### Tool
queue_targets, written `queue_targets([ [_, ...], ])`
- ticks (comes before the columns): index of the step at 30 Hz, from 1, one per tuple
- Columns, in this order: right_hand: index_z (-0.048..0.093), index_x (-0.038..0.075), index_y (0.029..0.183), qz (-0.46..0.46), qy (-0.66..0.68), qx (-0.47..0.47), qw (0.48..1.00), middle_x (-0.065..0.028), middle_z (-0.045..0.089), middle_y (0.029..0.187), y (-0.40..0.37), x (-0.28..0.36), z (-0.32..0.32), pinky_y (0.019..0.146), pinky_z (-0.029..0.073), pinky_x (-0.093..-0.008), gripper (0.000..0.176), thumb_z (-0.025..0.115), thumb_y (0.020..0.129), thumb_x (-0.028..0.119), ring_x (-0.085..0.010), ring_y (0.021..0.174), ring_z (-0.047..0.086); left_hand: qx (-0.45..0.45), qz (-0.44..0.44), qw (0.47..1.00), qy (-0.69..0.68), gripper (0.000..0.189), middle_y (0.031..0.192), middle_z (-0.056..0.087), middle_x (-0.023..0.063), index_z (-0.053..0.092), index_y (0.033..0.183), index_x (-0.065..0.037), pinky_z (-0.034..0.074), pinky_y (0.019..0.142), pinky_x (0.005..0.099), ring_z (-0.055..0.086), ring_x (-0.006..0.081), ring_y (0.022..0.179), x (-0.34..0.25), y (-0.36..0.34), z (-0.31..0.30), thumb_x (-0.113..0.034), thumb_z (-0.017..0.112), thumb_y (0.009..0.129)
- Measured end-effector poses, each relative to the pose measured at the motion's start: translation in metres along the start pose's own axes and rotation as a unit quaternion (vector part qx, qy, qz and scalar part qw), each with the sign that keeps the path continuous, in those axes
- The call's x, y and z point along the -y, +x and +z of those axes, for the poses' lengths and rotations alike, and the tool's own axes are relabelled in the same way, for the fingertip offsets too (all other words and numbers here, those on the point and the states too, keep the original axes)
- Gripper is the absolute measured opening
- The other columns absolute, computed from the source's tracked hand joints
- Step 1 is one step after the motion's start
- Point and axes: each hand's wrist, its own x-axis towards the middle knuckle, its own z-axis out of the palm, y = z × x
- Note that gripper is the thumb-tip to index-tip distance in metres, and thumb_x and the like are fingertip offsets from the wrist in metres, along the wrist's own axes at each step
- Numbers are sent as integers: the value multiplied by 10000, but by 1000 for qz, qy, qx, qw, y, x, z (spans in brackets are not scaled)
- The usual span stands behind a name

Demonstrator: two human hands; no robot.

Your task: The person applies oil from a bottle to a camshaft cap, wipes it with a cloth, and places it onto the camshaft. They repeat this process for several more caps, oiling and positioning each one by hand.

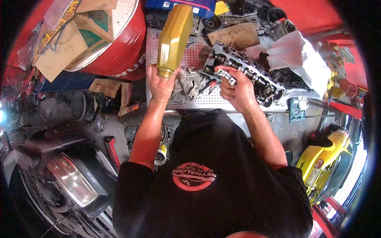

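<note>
A gold plastic bottle (pixel 173 37) is held upside down, its threaded neck pointing down into my left hand (pixel 160 85), whose fingers wrap round the neck. My right hand (pixel 239 89) grips a small metal part (pixel 226 77) with several lobes or openings. Just beyond my right hand lies a cylinder head (pixel 242 67) with its shafts exposed, on the perforated metal table (pixel 222 101). A crumpled grey rag (pixel 188 83) rests between my hands, with a red-handled tool (pixel 210 86) beside it.
A red drum (pixel 131 47) with cardboard (pixel 63 55) on top stands at the left. White cloth (pixel 297 59) and a teal tray (pixel 297 109) are at the right. Engine parts fill the table's back. A dark car (pixel 71 178) and a yellow car (pixel 325 162) stand lower down.
</note>
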Motion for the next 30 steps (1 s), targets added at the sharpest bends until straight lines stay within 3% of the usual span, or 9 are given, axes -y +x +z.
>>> queue_targets([
  [1, 589, 6, 1188, 5, 3, -13, 1000, 51, 317, 610, 0, 0, 0, 428, 216, -244, 353, 388, 997, 226, -60, 460, 242, -18, 1, 1000, 3, 231, 922, 636, 105, 700, 911, -50, 474, 719, 451, 549, 334, 848, -2, 2, -1, -175, 827, 764],
  [11, 590, 15, 1187, 5, 11, -39, 999, 53, 322, 616, -3, -10, -20, 435, 205, -240, 353, 381, 1001, 230, -58, 469, 238, -6, -4, 1000, -15, 288, 958, 635, 115, 726, 973, -84, 487, 775, 453, 552, 346, 895, -2, 3, 1, -207, 836, 737],
  [17, 591, 29, 1189, 6, 0, -45, 999, 53, 327, 622, -5, -12, -29, 435, 202, -244, 345, 387, 999, 234, -59, 470, 240, -49, 29, 998, -15, 253, 1022, 671, 99, 723, 955, -84, 459, 790, 477, 561, 337, 905, -5, 23, -3, -161, 835, 741],
  [20, 588, 30, 1193, 15, 9, -45, 999, 52, 321, 622, -4, -13, -34, 436, 200, -247, 348, 385, 1000, 237, -60, 469, 241, -116, 35, 992, -28, 248, 950, 680, 86, 701, 944, -64, 405, 691, 436, 566, 333, 806, -12, 47, -8, -142, 844, 757],
  [23, 586, 26, 1194, 12, 9, -44, 999, 54, 316, 623, -3, -13, -32, 434, 196, -247, 355, 382, 1001, 242, -61, 473, 236, -131, 49, 990, -18, 237, 961, 682, 84, 703, 931, -61, 411, 702, 439, 557, 325, 786, -8, 56, -9, -140, 845, 759],
  [30, 575, 13, 1184, 56, 92, -3, 994, 65, 289, 629, 2, -8, -33, 424, 186, -240, 355, 412, 986, 259, -64, 480, 223, -52, 32, 998, -19, 220, 951, 668, 99, 701, 897, -49, 435, 729, 451, 555, 340, 833, -8, 51, -22, -164, 833, 764],
])
